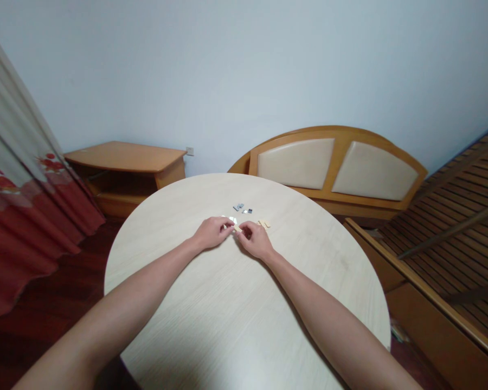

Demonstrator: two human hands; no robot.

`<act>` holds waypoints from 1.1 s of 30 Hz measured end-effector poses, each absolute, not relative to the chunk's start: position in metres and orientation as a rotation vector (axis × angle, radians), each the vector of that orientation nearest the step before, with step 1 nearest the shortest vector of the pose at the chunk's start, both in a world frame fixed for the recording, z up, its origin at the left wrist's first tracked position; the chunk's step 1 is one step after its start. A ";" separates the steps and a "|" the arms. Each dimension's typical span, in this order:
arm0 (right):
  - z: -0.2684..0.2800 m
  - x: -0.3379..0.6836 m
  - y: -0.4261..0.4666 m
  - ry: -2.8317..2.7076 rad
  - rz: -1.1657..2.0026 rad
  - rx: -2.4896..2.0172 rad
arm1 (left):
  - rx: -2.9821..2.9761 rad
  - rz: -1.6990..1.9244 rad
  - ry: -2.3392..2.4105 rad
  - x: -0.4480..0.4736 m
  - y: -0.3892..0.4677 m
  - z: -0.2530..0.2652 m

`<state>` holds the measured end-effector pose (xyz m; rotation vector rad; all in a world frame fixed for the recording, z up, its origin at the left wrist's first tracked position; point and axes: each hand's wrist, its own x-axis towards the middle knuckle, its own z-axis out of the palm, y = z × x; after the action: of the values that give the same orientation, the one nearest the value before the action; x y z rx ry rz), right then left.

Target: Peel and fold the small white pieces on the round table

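Note:
My left hand (214,232) and my right hand (255,240) meet over the far half of a round, pale wood-grain table (211,303). Between their fingertips is a small pale yellow piece (237,228), too small to name more exactly. Both hands are closed in a pinch at it, thumbs towards me. Just beyond the fingers lie small white pieces (233,220), partly hidden by my left hand. Several tan pieces (264,223) rest beside my right hand. Farther back are small grey pieces (238,207) and a dark square piece (250,211).
A low wooden cabinet (126,157) stands behind the table on the left, near a red and white curtain (44,200). A wooden headboard with cream panels (296,162) leans at the wall. Bed slats (447,238) and a long wooden rail (423,292) flank the right side.

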<state>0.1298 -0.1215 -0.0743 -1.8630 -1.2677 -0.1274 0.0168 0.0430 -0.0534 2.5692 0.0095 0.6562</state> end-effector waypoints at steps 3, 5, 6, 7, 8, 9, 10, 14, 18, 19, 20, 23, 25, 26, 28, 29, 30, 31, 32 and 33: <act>-0.074 0.130 -0.122 -1.272 -0.115 -1.854 | 2.573 0.648 0.013 0.017 0.043 -0.053; -0.073 0.129 -0.122 -1.270 -0.114 -1.859 | 2.575 0.648 0.017 0.017 0.042 -0.052; -0.073 0.129 -0.122 -1.269 -0.116 -1.864 | 2.576 0.649 0.020 0.017 0.042 -0.052; -0.073 0.129 -0.122 -1.269 -0.120 -1.869 | 2.575 0.649 0.023 0.016 0.042 -0.052; -0.072 0.129 -0.122 -1.269 -0.124 -1.873 | 2.572 0.649 0.027 0.016 0.041 -0.051; -0.072 0.128 -0.123 -1.268 -0.127 -1.875 | 2.570 0.649 0.027 0.016 0.041 -0.051; -0.072 0.128 -0.123 -1.267 -0.127 -1.877 | 2.568 0.649 0.028 0.016 0.041 -0.051; -0.071 0.127 -0.123 -1.253 -0.123 -1.892 | 2.566 0.649 0.029 0.016 0.040 -0.050; -0.071 0.127 -0.122 -1.238 -0.122 -1.902 | 2.568 0.640 0.034 0.016 0.040 -0.050; -0.071 0.127 -0.122 -1.236 -0.119 -1.903 | 2.568 0.637 0.032 0.016 0.040 -0.051; -0.071 0.127 -0.122 -1.235 -0.114 -1.903 | 2.567 0.634 0.030 0.016 0.041 -0.051; -0.071 0.127 -0.122 -1.235 -0.108 -1.904 | 2.569 0.634 0.029 0.016 0.042 -0.052; -0.071 0.126 -0.122 -1.232 -0.109 -1.906 | 2.570 0.641 0.029 0.016 0.042 -0.053; -0.071 0.126 -0.122 -1.230 -0.110 -1.908 | 2.569 0.644 0.028 0.017 0.042 -0.054; -0.071 0.126 -0.122 -1.228 -0.111 -1.912 | 2.569 0.645 0.023 0.017 0.043 -0.054; -0.072 0.126 -0.122 -1.228 -0.112 -1.914 | 2.569 0.642 0.022 0.017 0.043 -0.054; -0.072 0.127 -0.122 -1.232 -0.112 -1.915 | 2.570 0.638 0.023 0.017 0.043 -0.054; -0.072 0.127 -0.122 -1.236 -0.113 -1.916 | 2.570 0.631 0.025 0.017 0.043 -0.054; -0.072 0.127 -0.122 -1.239 -0.114 -1.917 | 2.570 0.626 0.029 0.017 0.043 -0.054; -0.072 0.127 -0.122 -1.242 -0.115 -1.918 | 2.569 0.622 0.033 0.017 0.043 -0.054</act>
<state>0.1274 -0.1220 -0.0721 -1.9181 -1.2416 -0.1149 0.0166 0.0426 -0.0542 2.5687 0.0333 0.6217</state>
